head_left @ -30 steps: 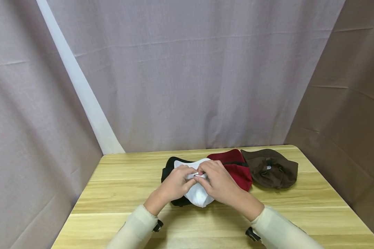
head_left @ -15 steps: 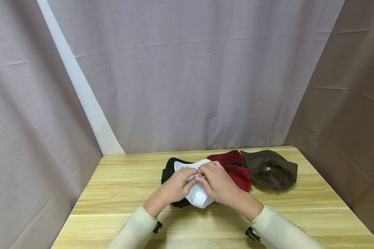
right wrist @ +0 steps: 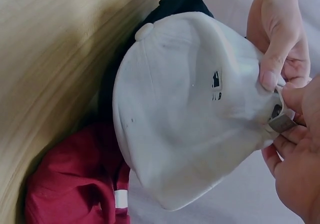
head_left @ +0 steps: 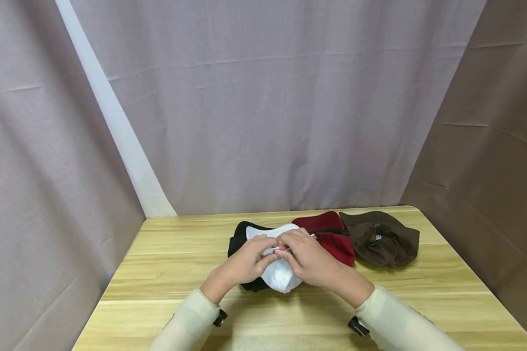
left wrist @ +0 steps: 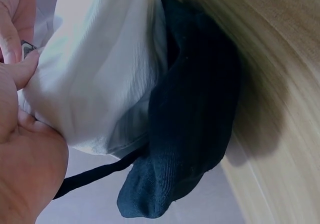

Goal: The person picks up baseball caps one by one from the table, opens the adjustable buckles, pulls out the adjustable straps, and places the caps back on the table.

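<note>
In the head view both hands meet over a white baseball cap [head_left: 282, 275], pinching its back strap. My left hand [head_left: 248, 261] holds the strap's left side, its thumb pressed on the cap in the right wrist view. From the other side, my right hand [head_left: 309, 258] pinches the strap beside a metal buckle [right wrist: 282, 121]. A small dark logo [right wrist: 216, 79] marks the white cloth. The white cap overlaps a black cap [left wrist: 195, 94], mostly hidden in the head view. Fingers partly cover the strap, so how far it is threaded I cannot tell.
A red cap [head_left: 340, 248] with a dark band lies right of the white one, partly behind my right hand. Farther right sits a brown cap [head_left: 384, 243], its inside showing. All lie on a wooden table [head_left: 171, 273], with grey curtains [head_left: 263, 107] behind.
Both hands stay at the strap of the white cap, with only slight shifts of fingers and forearms. The other caps keep their places.
</note>
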Demonstrator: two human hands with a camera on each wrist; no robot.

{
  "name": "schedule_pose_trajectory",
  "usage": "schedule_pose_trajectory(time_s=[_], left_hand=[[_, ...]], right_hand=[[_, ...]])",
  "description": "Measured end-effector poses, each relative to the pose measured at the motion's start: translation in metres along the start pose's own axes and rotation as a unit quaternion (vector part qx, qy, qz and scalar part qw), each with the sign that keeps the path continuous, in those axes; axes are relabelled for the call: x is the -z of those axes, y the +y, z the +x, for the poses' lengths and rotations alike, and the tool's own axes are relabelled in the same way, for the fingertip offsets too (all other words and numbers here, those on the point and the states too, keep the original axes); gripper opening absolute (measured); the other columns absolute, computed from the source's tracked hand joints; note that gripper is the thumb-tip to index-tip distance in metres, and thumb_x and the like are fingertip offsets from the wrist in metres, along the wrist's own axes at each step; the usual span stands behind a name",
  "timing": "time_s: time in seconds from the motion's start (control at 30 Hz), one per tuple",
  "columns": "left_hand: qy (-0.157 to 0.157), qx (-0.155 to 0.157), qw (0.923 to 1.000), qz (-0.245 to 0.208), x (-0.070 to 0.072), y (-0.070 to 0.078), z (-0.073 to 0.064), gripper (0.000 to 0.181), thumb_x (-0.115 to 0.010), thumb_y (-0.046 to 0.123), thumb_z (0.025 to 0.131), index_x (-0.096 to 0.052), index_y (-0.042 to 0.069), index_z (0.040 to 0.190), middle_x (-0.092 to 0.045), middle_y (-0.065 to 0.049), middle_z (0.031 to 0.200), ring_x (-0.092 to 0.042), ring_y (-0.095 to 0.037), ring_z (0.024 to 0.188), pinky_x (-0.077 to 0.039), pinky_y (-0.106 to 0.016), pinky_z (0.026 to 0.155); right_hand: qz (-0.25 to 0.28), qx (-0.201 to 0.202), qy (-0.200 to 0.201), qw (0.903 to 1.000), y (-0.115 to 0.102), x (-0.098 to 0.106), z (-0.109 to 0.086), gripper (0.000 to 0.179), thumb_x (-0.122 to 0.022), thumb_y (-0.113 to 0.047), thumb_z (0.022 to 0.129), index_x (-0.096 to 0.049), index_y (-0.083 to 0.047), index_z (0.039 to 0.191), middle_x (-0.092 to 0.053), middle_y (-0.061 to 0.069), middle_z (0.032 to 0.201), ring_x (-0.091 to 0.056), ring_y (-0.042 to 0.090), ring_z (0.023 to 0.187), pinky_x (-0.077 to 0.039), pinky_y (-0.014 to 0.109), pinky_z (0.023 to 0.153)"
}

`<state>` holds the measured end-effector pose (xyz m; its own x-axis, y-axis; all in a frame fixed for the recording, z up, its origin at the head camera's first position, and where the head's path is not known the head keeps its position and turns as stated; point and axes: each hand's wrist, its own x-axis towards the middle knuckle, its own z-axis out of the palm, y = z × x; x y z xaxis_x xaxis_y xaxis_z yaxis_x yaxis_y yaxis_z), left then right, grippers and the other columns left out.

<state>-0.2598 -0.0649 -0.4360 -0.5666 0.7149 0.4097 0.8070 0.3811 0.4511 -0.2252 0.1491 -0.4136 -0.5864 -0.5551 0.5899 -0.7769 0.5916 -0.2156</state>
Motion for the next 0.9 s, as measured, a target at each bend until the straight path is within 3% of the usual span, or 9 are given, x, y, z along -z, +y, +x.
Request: schedule_pose_trajectory(time_s=[0.33, 0.6, 0.9], left_hand=[[0.001, -0.009, 0.9998, -0.019, 0.0003, -0.0004, -0.0018, 0.008, -0.065, 0.02, 0.107, -0.069, 0.017, 0.113, -0.074, 0.003, 0.105, -0.058, -0.008, 0.092, -0.049, -0.021, 0.08], [-0.012, 0.006, 0.9997, -0.019, -0.0008, -0.0004, -0.0029, 0.011, -0.064, 0.02, 0.108, -0.07, 0.017, 0.116, -0.075, 0.002, 0.111, -0.061, -0.009, 0.098, -0.052, -0.022, 0.085], [-0.006, 0.005, 0.9999, -0.01, 0.0015, 0.0008, 0.0017, 0.008, -0.065, 0.02, 0.107, -0.07, 0.017, 0.113, -0.075, 0.004, 0.109, -0.06, -0.009, 0.096, -0.051, -0.024, 0.085]], right_hand=[[0.042, -0.011, -0.055, 0.9975, 0.0051, 0.0092, -0.0014, 0.017, -0.07, -0.013, 0.102, -0.057, -0.014, 0.092, -0.067, -0.005, 0.101, -0.06, 0.009, 0.098, -0.051, 0.031, 0.086], [0.055, -0.007, -0.064, 0.9964, 0.0085, 0.0095, -0.0033, 0.015, -0.069, -0.013, 0.103, -0.058, -0.014, 0.093, -0.065, -0.005, 0.099, -0.057, 0.008, 0.094, -0.049, 0.029, 0.083], [0.04, -0.032, -0.058, 0.997, 0.0085, 0.0103, -0.0039, 0.018, -0.072, -0.018, 0.102, -0.058, -0.017, 0.091, -0.071, -0.007, 0.108, -0.062, 0.009, 0.103, -0.053, 0.035, 0.092]])
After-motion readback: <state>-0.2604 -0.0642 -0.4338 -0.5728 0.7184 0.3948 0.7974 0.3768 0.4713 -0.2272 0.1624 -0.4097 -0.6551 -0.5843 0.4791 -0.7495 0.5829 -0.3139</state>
